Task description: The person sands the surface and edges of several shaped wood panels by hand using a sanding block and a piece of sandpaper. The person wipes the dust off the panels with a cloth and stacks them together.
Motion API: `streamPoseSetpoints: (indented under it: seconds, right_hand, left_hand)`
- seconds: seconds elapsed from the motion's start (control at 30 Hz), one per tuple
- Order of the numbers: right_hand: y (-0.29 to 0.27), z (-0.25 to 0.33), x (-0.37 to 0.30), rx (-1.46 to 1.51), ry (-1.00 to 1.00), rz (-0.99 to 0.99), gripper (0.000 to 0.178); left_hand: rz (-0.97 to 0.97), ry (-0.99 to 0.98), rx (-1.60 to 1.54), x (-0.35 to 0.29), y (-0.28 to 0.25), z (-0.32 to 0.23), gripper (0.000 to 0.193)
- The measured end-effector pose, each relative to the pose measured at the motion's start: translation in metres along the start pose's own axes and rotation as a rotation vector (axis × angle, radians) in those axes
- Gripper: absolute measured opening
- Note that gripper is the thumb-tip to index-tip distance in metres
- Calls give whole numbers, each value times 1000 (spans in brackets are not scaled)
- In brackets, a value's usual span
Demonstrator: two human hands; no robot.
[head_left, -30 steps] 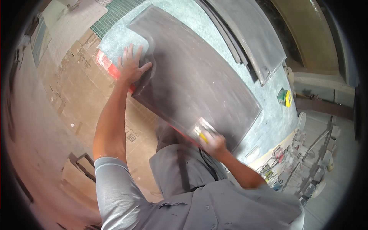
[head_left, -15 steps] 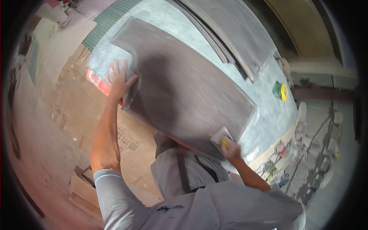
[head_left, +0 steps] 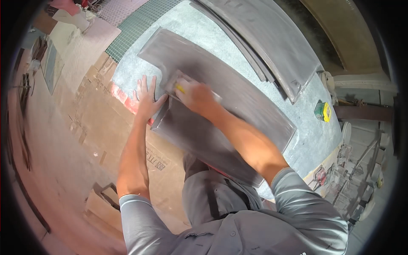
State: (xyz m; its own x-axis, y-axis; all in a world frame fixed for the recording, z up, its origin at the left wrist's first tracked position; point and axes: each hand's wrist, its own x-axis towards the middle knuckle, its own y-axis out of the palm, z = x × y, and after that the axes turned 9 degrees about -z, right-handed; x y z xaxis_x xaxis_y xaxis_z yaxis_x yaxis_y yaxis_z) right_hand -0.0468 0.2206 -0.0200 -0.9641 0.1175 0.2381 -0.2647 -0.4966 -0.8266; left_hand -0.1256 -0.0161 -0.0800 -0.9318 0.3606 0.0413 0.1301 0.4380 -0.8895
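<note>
A long dark grey panel [head_left: 238,106] lies flat on a pale speckled worktable [head_left: 306,127]. My left hand [head_left: 146,100] rests flat with spread fingers at the panel's left edge, pressing on it. My right hand [head_left: 196,95] is closed over a sanding block with a yellow part [head_left: 178,85] and holds it against the panel's left portion, close beside my left hand. The pad under the block is mostly hidden by my fingers.
More grey panels [head_left: 272,38] are stacked at the table's far side. A small green and yellow object [head_left: 323,111] sits on the table at right. Flattened cardboard [head_left: 106,127] covers the floor at left. A cluttered rack [head_left: 361,170] stands at right.
My right hand has swept the sanding block along the panel from its right near end to the left part, beside my left hand. My left hand stayed at the panel's left edge.
</note>
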Motion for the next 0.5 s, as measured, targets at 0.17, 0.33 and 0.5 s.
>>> streamPoseSetpoints:
  seconds: [0.17,0.33,0.5]
  right_hand:
    - [-162,-115,-239,-98,70,-111,32]
    - [-165,-125,-237,-180,337,26,31]
    - [-21,-35,43,39,93,-39,29]
  left_hand:
    - [35,-9,52,-7,-6,-6,110]
    - [91,-37,-16,-12,-12,-14,117]
    - [153,-64,-53,-4,-23,-31,121]
